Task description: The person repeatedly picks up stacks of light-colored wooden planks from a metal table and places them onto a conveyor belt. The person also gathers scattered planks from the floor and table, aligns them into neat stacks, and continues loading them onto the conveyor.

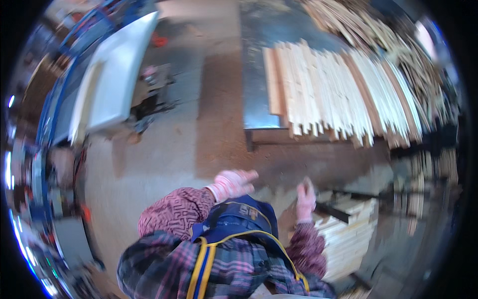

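Observation:
My left hand [232,184], in a pink-and-white striped work glove, hovers in front of my blue apron [239,219]. Its fingers are stretched out and nothing is in them. To the right, my right hand [306,200] wears a similar glove and points away from me, fingers loosely extended, with no held thing visible; motion blurs it a little. It is nearest a stack of pale wooden strips [348,239] at the lower right, beside a dark metal bar [332,213]. Neither hand appears to touch the wood.
Ahead on the right, a dark metal table [256,99] bears a row of pale wooden strips [323,89]. More loose strips [343,22] lie behind. At the left stands blue-framed equipment [47,119] with a pale sloping panel [117,70]. Concrete floor [164,154] runs between.

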The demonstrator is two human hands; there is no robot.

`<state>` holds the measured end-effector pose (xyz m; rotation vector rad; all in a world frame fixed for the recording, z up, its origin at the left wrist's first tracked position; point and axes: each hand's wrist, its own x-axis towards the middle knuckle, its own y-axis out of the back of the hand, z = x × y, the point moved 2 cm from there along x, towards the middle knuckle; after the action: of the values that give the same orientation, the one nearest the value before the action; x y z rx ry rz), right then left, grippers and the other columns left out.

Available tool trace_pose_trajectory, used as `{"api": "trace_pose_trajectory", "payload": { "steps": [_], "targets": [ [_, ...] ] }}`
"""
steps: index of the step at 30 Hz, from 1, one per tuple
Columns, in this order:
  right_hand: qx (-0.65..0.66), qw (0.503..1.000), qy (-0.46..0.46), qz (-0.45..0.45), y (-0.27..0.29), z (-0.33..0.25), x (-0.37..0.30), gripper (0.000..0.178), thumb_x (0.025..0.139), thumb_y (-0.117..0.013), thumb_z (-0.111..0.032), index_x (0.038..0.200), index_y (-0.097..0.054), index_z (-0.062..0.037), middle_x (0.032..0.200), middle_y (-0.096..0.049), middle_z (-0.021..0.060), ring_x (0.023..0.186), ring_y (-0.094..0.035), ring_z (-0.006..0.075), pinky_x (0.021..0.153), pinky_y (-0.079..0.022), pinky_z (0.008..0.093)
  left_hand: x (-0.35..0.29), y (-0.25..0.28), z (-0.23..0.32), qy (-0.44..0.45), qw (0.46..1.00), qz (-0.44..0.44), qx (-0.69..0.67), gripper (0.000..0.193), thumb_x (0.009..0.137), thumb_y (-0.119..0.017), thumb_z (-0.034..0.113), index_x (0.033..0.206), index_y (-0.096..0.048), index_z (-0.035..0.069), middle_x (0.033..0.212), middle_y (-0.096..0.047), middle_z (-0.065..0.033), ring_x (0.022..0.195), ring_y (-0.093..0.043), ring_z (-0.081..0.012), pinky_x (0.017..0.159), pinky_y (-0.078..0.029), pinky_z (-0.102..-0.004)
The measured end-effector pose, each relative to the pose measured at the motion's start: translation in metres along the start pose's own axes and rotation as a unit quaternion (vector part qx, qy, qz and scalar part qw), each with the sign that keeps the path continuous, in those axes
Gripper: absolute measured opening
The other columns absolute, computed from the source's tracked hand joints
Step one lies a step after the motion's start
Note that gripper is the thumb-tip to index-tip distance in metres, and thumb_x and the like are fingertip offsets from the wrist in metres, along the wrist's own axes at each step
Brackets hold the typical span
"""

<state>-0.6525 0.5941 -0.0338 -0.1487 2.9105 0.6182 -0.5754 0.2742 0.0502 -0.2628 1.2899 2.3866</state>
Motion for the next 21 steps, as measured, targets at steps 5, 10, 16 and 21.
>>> {"api": "trace_pose_trajectory", "payload": {
  "steps": [5,10,16,21],
  "targets": [
    [-0.181,0.966,-0.117,0.141,0.053,-0.013,0.196,0.066,0.098,-0.057,-0.046,0.145,-0.047,-0.0001,0.142,-0.055,0.0227,0.128,-0.055,0.0350,0.109,-0.040,0.0395,0.066,0.086,-0.084,0.105,0.965,0.178,-0.163,0.060,0.093,-0.065,0.037,0.147,-0.049,0.014,0.141,-0.057,-0.0146,0.130,-0.054,-0.0305,0.111,-0.041,-0.0387],
    [0.012,0.927,-0.098,0.361,0.207,0.072,0.368,0.046,0.094,-0.067,-0.043,0.126,-0.058,-0.0107,0.081,-0.049,0.0009,0.063,-0.046,0.0154,0.054,-0.033,0.0301,0.280,0.127,-0.158,0.146,0.969,0.096,-0.172,0.070,0.094,-0.065,0.041,0.154,-0.036,0.020,0.148,-0.048,-0.0210,0.136,-0.047,-0.0359,0.113,-0.038,-0.0424],
    [-0.023,0.944,-0.221,0.243,0.162,0.036,0.435,0.081,0.094,-0.047,-0.066,0.144,-0.047,-0.0023,0.132,-0.060,0.0240,0.122,-0.057,0.0385,0.098,-0.045,0.0411,0.363,0.110,-0.212,0.273,0.919,0.239,-0.157,0.078,0.097,-0.056,0.050,0.158,-0.025,0.013,0.151,-0.039,-0.0276,0.133,-0.045,-0.0386,0.113,-0.035,-0.0420],
    [-0.013,0.912,-0.269,0.311,0.144,0.014,0.421,0.079,0.095,-0.044,-0.067,0.140,-0.049,-0.0016,0.121,-0.064,0.0240,0.108,-0.062,0.0386,0.097,-0.045,0.0438,0.396,0.128,-0.185,0.274,0.758,0.339,-0.485,0.079,0.096,-0.065,0.040,0.156,-0.029,0.006,0.144,-0.049,-0.0209,0.130,-0.048,-0.0261,0.106,-0.040,-0.0366]
  ]
}}
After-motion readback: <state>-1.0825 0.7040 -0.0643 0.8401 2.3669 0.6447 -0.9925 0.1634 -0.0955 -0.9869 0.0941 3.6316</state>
